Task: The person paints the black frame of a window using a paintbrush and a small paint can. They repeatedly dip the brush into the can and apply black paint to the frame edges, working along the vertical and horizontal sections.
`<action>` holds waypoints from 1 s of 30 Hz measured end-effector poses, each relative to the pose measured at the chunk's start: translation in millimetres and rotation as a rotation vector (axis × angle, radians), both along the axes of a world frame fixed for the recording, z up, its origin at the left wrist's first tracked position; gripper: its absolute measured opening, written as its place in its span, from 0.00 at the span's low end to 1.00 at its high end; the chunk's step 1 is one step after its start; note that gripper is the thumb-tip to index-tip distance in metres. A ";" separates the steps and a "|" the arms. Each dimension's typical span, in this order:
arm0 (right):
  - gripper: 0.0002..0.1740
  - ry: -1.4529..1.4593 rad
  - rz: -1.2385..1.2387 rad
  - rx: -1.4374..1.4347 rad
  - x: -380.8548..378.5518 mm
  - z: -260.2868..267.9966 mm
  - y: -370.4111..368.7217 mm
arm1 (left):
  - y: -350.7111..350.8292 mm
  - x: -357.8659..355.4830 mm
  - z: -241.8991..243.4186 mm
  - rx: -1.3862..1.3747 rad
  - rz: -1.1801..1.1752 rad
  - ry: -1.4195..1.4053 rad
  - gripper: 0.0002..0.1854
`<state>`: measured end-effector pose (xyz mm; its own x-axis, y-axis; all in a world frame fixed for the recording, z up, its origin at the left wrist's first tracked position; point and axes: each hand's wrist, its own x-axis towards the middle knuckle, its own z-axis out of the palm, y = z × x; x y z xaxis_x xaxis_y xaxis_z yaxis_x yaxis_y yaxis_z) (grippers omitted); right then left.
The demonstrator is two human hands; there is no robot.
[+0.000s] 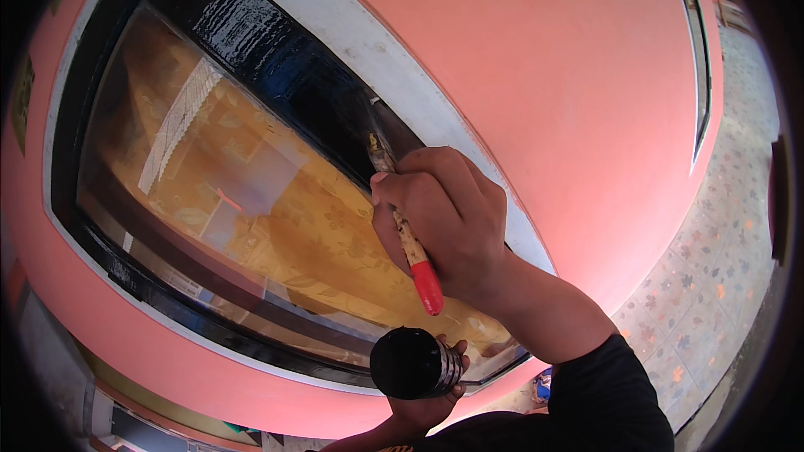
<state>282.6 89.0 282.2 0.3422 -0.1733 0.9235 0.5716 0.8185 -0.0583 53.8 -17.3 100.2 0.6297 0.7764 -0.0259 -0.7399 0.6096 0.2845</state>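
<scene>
A paintbrush (411, 242) with a worn wooden handle and red end is gripped in my right hand (446, 220). Its tip touches or lies very close to the black window frame (314, 81), on the side nearest the pale surround. Glossy, wet-looking black paint shows on part of that frame. Lower down, my left hand (433, 405) is wrapped around a ribbed round container (408, 363) of black paint, its mouth facing the camera. Beside my right hand is the window's glass pane (251, 201), with a yellow patterned curtain behind it.
A pink wall (534, 75) surrounds the window, with a pale grey border (352, 25) between wall and frame. Another dark frame edge (700, 63) stands at the upper right. A floor with a leaf pattern (710, 301) lies at the right.
</scene>
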 end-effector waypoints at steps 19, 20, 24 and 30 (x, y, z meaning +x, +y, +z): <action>0.17 -0.038 0.014 -0.116 19.7 -29.3 -8.3 | -4.0 11.6 -3.2 -0.021 -0.009 0.021 0.43; 0.18 -0.044 0.021 -0.131 21.6 -30.9 -10.6 | -5.0 13.5 -3.7 -0.020 -0.005 0.023 0.43; 0.15 -0.035 0.039 -0.123 22.9 -30.5 -25.2 | -6.0 13.0 -5.3 -0.019 0.006 0.035 0.43; 0.11 -0.002 -0.062 0.130 21.4 -19.8 -11.6 | -8.0 14.8 -7.2 -0.026 0.020 0.039 0.43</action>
<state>303.9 77.4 262.4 0.3251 -0.3119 0.8928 0.6212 0.7823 0.0471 68.5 -25.2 93.0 0.6123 0.7875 -0.0707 -0.7407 0.6026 0.2972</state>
